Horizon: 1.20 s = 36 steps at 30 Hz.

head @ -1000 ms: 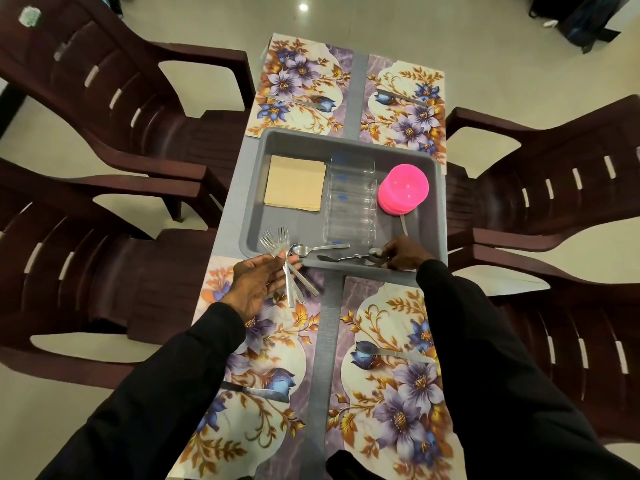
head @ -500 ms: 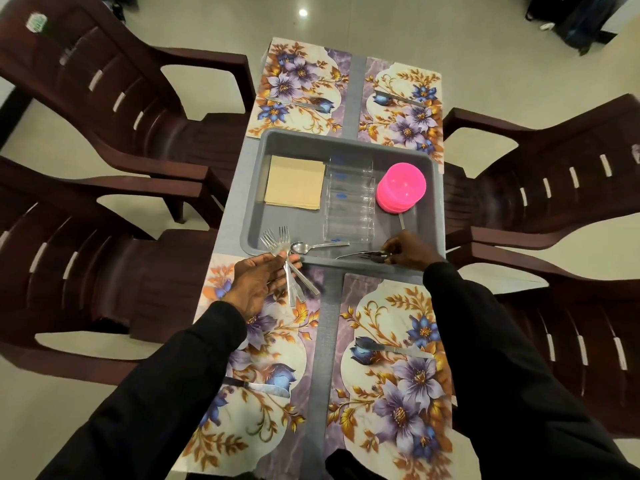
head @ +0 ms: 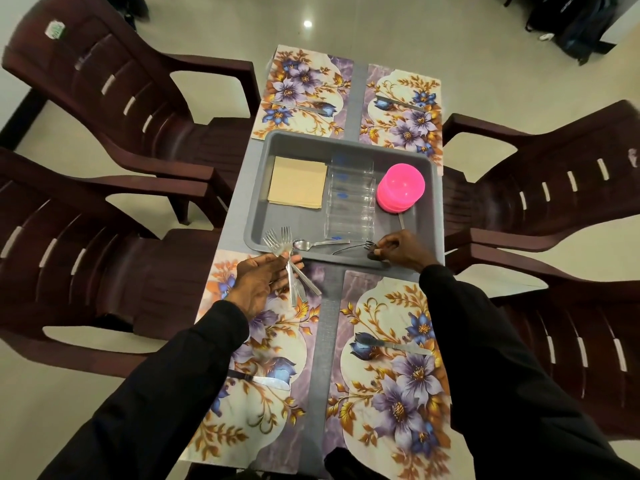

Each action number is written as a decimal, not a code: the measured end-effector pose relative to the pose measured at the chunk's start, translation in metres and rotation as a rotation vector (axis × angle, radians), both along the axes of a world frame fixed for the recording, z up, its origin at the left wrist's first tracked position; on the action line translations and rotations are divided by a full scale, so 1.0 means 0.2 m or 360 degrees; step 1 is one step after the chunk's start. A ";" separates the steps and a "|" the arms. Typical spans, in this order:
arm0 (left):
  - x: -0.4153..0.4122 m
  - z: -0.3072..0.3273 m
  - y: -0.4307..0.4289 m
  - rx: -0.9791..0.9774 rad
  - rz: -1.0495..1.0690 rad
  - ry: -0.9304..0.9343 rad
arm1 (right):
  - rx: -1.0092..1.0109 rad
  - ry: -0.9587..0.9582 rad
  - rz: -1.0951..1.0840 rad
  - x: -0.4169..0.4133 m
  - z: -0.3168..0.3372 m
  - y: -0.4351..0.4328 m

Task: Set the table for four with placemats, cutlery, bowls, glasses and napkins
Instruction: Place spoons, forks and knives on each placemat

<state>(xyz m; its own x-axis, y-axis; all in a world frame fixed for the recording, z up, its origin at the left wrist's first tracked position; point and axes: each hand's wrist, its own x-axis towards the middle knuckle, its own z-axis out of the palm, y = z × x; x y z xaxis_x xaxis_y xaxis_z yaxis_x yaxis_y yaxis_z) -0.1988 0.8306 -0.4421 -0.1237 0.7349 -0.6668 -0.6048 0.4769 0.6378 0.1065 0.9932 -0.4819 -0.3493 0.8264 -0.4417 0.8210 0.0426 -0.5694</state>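
Note:
A grey tray (head: 256, 188) sits mid-table with beige napkins (head: 298, 181), stacked clear glasses (head: 350, 199), pink bowls (head: 401, 187) and a spoon (head: 313, 243). My left hand (head: 263, 282) holds a bunch of forks (head: 282, 242) over the near-left floral placemat (head: 263, 344), tines pointing toward the tray. At the tray's near right rim my right hand (head: 398, 249) pinches a fork (head: 353, 247) by one end. Each of the several placemats carries a knife, such as the knife (head: 394, 346) on the near-right placemat (head: 391, 375).
Dark brown plastic chairs stand on both sides: two at the left (head: 114, 109) and two at the right (head: 554, 188). The grey table strip (head: 323, 341) runs between the placemats. Dark bags (head: 571, 22) lie on the floor at the far right.
My right hand has drawn the fork slightly up and right along the tray's near rim. My left hand with the forks has stayed nearly still.

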 end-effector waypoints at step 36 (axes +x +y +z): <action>-0.24 0.13 -0.56 0.0022 -0.0179 -0.0040 | -0.0123 0.0754 -0.0466 -0.60 0.20 -1.02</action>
